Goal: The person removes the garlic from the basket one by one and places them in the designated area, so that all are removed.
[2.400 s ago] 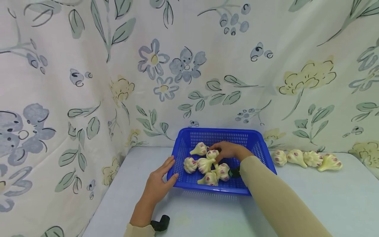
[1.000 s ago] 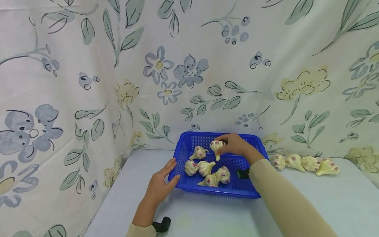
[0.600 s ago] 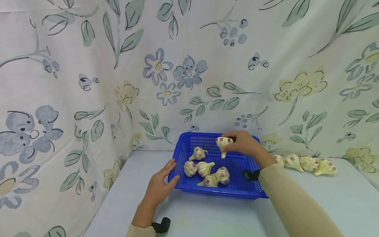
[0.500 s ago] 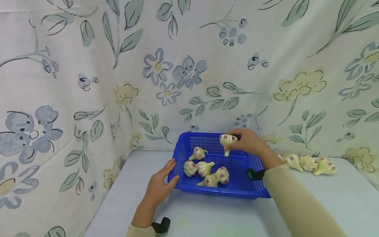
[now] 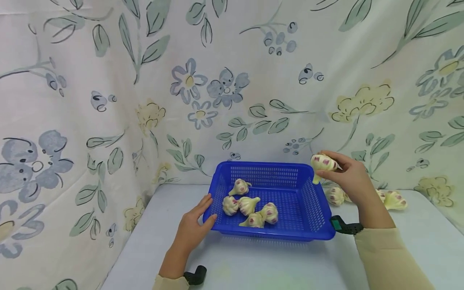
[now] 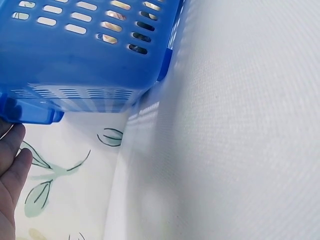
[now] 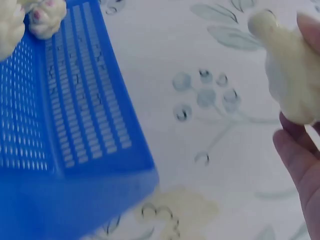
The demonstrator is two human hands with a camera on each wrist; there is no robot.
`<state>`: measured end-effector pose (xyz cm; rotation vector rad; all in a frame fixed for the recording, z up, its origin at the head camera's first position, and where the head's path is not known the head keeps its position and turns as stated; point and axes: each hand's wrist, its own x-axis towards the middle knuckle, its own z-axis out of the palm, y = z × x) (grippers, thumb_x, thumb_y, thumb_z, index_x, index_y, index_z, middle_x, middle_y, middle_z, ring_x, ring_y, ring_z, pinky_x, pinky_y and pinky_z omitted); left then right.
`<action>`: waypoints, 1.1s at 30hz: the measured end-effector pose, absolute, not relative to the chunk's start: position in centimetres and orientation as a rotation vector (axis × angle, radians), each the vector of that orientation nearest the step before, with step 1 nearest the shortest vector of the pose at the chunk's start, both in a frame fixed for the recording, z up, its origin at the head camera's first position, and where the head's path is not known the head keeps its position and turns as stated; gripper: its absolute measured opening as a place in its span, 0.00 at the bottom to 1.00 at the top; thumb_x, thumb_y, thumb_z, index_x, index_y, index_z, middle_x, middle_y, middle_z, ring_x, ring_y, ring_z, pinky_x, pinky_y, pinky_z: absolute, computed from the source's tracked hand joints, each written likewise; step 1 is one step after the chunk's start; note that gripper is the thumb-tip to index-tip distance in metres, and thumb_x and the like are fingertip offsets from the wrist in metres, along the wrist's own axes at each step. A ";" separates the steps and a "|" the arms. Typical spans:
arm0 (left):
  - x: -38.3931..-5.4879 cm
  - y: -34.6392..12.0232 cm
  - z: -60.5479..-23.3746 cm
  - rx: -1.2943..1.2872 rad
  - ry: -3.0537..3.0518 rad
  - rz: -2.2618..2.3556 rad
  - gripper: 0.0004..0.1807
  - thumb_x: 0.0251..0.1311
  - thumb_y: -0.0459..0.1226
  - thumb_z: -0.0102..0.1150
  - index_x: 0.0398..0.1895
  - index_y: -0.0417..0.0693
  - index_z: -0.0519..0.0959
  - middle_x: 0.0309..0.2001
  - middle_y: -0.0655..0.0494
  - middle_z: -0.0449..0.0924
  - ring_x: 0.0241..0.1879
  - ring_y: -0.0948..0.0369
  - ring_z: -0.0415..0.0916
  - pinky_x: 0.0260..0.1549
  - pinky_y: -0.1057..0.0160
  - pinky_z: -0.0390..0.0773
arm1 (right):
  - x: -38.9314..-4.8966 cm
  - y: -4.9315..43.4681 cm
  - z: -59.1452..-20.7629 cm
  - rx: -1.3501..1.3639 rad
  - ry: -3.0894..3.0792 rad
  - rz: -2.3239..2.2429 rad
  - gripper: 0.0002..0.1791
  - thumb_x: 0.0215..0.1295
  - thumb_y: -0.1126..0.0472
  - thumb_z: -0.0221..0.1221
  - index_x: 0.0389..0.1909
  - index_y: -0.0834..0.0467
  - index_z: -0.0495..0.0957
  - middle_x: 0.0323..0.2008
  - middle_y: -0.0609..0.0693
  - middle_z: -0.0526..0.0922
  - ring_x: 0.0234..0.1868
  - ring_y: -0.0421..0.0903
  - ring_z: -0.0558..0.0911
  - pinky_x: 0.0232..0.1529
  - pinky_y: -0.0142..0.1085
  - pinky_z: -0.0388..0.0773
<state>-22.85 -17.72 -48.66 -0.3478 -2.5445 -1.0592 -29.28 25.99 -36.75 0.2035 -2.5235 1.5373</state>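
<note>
My right hand pinches a garlic bulb with its stem pointing down, raised over the right rim of the blue basket. The right wrist view shows the same garlic bulb between thumb and fingers, apart from the basket. Inside the basket, toward its left side, lie several other garlic bulbs. My left hand rests with straight fingers against the basket's left rim. In the left wrist view, the fingertips of the left hand touch the rim of the basket.
On the white table, right of the basket, a row of garlic bulbs is partly hidden by my right hand. A floral curtain hangs directly behind the basket and along the left.
My right hand has lifted a garlic bulb out of the basket and carried it right, past the basket's right rim. The left hand has stayed at the left rim.
</note>
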 end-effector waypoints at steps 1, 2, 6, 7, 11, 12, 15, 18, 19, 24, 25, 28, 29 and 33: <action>-22.8 -17.7 -48.6 -0.346 -2.545 -1.060 0.31 0.63 0.45 0.63 0.69 0.52 0.71 0.72 0.63 0.64 0.70 0.58 0.64 0.62 0.51 0.71 | -29.0 26.4 -37.0 0.173 -2.491 1.555 0.36 0.59 0.48 0.69 0.69 0.46 0.70 0.56 0.37 0.76 0.49 0.25 0.78 0.42 0.21 0.80; -22.8 -17.8 -48.6 -0.342 -2.548 -1.059 0.31 0.63 0.45 0.63 0.69 0.52 0.71 0.72 0.64 0.64 0.70 0.57 0.64 0.62 0.50 0.71 | -28.8 26.9 -37.3 0.155 -2.459 1.566 0.37 0.59 0.49 0.69 0.70 0.46 0.69 0.57 0.35 0.76 0.50 0.24 0.77 0.42 0.19 0.79; -22.7 -17.8 -48.5 -0.327 -2.557 -1.072 0.30 0.63 0.45 0.64 0.69 0.53 0.71 0.72 0.64 0.64 0.71 0.57 0.64 0.62 0.50 0.70 | -27.9 28.5 -38.6 0.088 -2.297 1.666 0.37 0.60 0.55 0.68 0.71 0.49 0.67 0.64 0.34 0.74 0.58 0.25 0.74 0.47 0.14 0.74; -22.7 -17.9 -48.5 -0.321 -2.558 -1.078 0.30 0.63 0.45 0.64 0.69 0.53 0.71 0.72 0.65 0.64 0.71 0.58 0.64 0.62 0.50 0.70 | -27.7 28.9 -39.1 0.066 -2.269 1.685 0.38 0.61 0.56 0.68 0.72 0.50 0.67 0.66 0.35 0.72 0.62 0.26 0.71 0.50 0.14 0.72; -22.8 -18.0 -48.5 -0.318 -2.560 -1.078 0.30 0.64 0.45 0.63 0.69 0.54 0.71 0.72 0.64 0.64 0.71 0.58 0.63 0.62 0.51 0.70 | -27.4 30.1 -41.0 -0.107 -2.221 1.748 0.40 0.63 0.54 0.66 0.74 0.48 0.62 0.74 0.37 0.61 0.76 0.36 0.55 0.68 0.24 0.60; -22.8 -18.0 -48.6 -0.320 -2.559 -1.076 0.30 0.64 0.45 0.63 0.69 0.54 0.71 0.72 0.63 0.64 0.71 0.58 0.63 0.62 0.51 0.70 | -27.3 30.3 -41.5 -0.166 -2.247 1.719 0.40 0.63 0.51 0.66 0.75 0.47 0.60 0.75 0.37 0.59 0.78 0.38 0.51 0.72 0.29 0.56; -22.8 -18.0 -48.6 -0.330 -2.558 -1.068 0.30 0.64 0.45 0.63 0.69 0.54 0.71 0.72 0.63 0.65 0.71 0.58 0.63 0.62 0.51 0.70 | -27.3 30.8 -42.9 -0.311 -2.243 1.729 0.41 0.63 0.48 0.65 0.75 0.44 0.58 0.76 0.38 0.53 0.79 0.45 0.46 0.76 0.46 0.48; -22.8 -17.9 -48.5 -0.343 -2.549 -1.067 0.30 0.64 0.46 0.63 0.69 0.54 0.71 0.72 0.62 0.65 0.71 0.58 0.64 0.62 0.50 0.70 | -27.2 31.1 -44.1 -0.420 -2.234 1.721 0.41 0.63 0.47 0.65 0.75 0.43 0.58 0.77 0.38 0.53 0.79 0.48 0.45 0.75 0.52 0.49; -22.8 -17.9 -48.5 -0.346 -2.547 -1.065 0.30 0.64 0.45 0.63 0.69 0.54 0.71 0.72 0.62 0.65 0.71 0.58 0.64 0.62 0.50 0.70 | -27.2 31.2 -44.5 -0.448 -2.226 1.728 0.41 0.63 0.47 0.65 0.75 0.43 0.58 0.77 0.38 0.53 0.79 0.49 0.45 0.75 0.53 0.49; -22.9 -17.8 -48.5 -0.340 -2.547 -1.058 0.30 0.64 0.45 0.63 0.69 0.53 0.71 0.71 0.65 0.65 0.70 0.59 0.64 0.62 0.52 0.70 | -27.2 31.5 -46.0 -0.554 -2.223 1.734 0.41 0.63 0.46 0.65 0.75 0.43 0.58 0.77 0.42 0.54 0.79 0.51 0.47 0.74 0.55 0.53; -22.9 -17.8 -48.5 -0.343 -2.545 -1.056 0.30 0.63 0.45 0.63 0.69 0.53 0.72 0.71 0.65 0.65 0.70 0.58 0.64 0.61 0.52 0.70 | -27.2 31.5 -46.3 -0.567 -2.224 1.733 0.41 0.63 0.46 0.64 0.75 0.43 0.58 0.77 0.42 0.53 0.79 0.51 0.47 0.73 0.55 0.54; -22.9 -17.7 -48.5 -0.350 -2.540 -1.057 0.30 0.63 0.44 0.63 0.69 0.52 0.72 0.71 0.65 0.65 0.70 0.58 0.64 0.61 0.52 0.70 | -27.2 31.7 -47.1 -0.600 -2.218 1.734 0.42 0.63 0.46 0.65 0.75 0.43 0.58 0.78 0.43 0.51 0.79 0.51 0.47 0.73 0.55 0.54; -22.9 -17.7 -48.5 -0.353 -2.538 -1.059 0.30 0.64 0.44 0.63 0.69 0.52 0.72 0.71 0.64 0.65 0.70 0.58 0.64 0.61 0.52 0.70 | -27.2 31.7 -47.3 -0.609 -2.215 1.736 0.42 0.63 0.47 0.65 0.76 0.44 0.58 0.78 0.44 0.51 0.79 0.51 0.46 0.74 0.55 0.54; -22.8 -17.7 -48.4 -0.367 -2.541 -1.066 0.30 0.64 0.45 0.63 0.69 0.50 0.71 0.72 0.62 0.65 0.70 0.58 0.64 0.61 0.51 0.70 | -27.2 31.7 -48.3 -0.644 -2.205 1.756 0.43 0.63 0.48 0.65 0.76 0.47 0.57 0.78 0.47 0.50 0.79 0.52 0.46 0.74 0.53 0.53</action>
